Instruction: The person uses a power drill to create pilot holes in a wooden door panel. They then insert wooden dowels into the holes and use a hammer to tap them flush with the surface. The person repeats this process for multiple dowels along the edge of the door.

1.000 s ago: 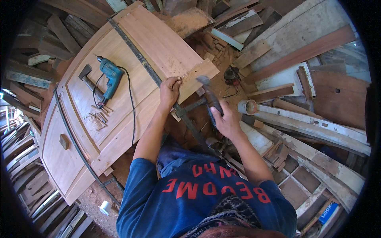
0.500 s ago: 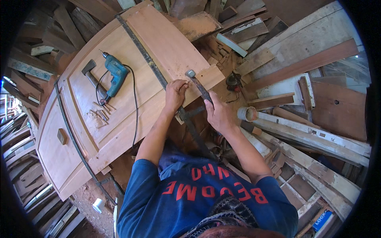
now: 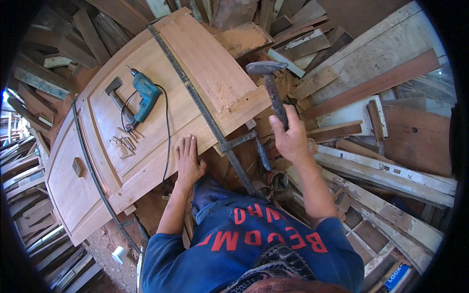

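My right hand (image 3: 291, 134) grips the dark handle of a hammer (image 3: 272, 84), its metal head raised beyond the right end of a wooden door panel (image 3: 141, 161). Fingers extended, my left hand (image 3: 188, 158) lies flat on the panel's near edge and holds nothing. A long metal bar clamp (image 3: 188, 83) crosses the panel just right of that hand. On the panel's middle lie a teal power drill (image 3: 143, 95) with a black cord and a small axe (image 3: 119, 102). Several thin wooden pegs (image 3: 128, 142) are scattered among shavings below them.
A second bar clamp (image 3: 90, 158) crosses the panel's left part, near a small wooden block (image 3: 77, 167). Stacked scrap boards (image 3: 371, 83) crowd the right side, and more timber (image 3: 53, 53) lies at the far left. A white cup (image 3: 118, 254) rests on the ground.
My left hand has moved from the panel's right part, left and nearer, and now lies flat. My right hand has moved right, lifting the hammer away from the panel.
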### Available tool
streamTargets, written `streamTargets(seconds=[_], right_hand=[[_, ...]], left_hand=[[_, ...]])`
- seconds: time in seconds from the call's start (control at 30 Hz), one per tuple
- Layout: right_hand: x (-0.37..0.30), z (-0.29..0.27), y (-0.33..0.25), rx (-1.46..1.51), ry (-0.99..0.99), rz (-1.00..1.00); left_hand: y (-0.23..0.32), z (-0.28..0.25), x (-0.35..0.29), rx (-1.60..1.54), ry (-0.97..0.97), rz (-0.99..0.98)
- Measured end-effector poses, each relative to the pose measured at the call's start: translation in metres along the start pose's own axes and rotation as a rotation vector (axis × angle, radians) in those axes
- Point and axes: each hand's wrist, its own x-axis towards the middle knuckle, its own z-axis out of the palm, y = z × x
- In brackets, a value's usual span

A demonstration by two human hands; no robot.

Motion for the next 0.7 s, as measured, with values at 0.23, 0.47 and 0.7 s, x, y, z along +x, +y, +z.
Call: streamTargets(seconds=[0.23, 0.47, 0.7], right_hand=[[-0.031, 0.059, 0.101, -0.188, -0.037, -0.166], [-0.027, 0.041, 0.003, -0.124, 0.072, -0.181], [-0.020, 0.087, 0.121, -0.305, -0.009, -0.086]], left_hand=[[-0.029, 0.030, -0.004, 0.412, -0.028, 0.022], [-0.036, 0.036, -0.030, 0.395, 0.017, -0.001], [-0.028, 0.042, -0.007, 0.392, 0.066, 0.006]])
